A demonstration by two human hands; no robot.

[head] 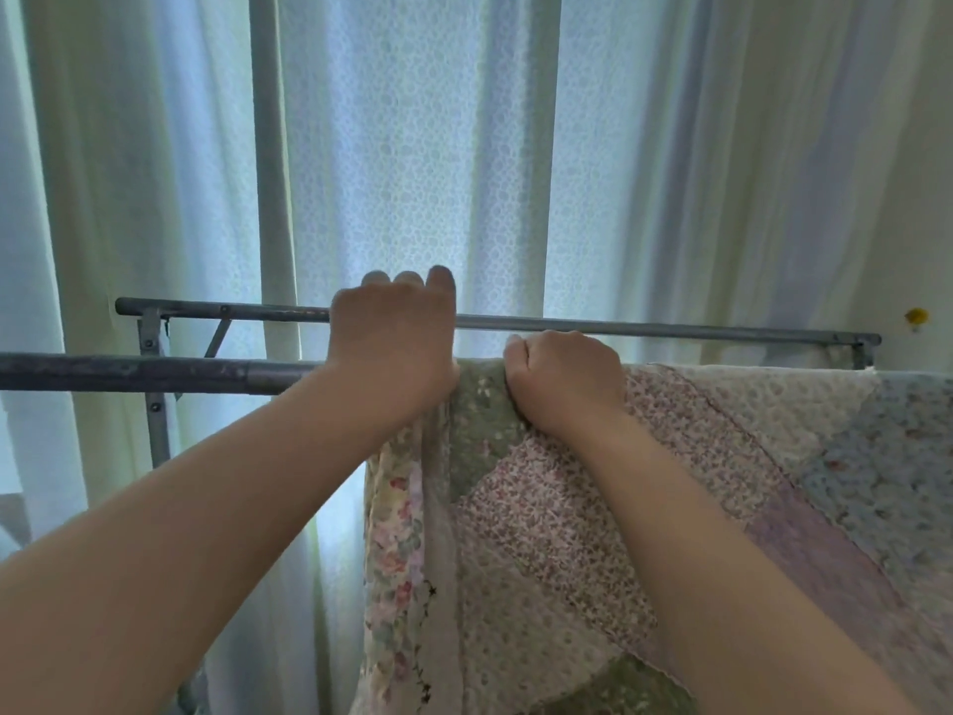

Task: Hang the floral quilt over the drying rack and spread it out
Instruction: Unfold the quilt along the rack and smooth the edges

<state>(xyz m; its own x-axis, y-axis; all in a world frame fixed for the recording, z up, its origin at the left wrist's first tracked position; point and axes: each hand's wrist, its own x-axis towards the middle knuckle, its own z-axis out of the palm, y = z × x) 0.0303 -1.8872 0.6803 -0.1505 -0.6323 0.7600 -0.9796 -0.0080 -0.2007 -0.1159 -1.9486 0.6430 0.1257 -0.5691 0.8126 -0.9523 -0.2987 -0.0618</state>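
**Mia:** What is the right hand (564,381) doing?

**Ben:** It is a fist. It bunches the floral quilt (722,456) on top of the near bar (154,373) of the drying rack (149,405).

**Mia:** And the left hand (394,343)?

**Ben:** It sits just to the left, at the quilt's left edge. Its fingers bend over the far side, so nobody can tell what they hold.

**Mia:** Where is the quilt?

**Ben:** It hangs over the right part of the near bar. The left part shows bare metal.

**Mia:** How will it handle?

**Ben:** It looks soft, thick and floppy, maybe a bit heavy. Holding the top fold and pulling left along the bar should spread it.
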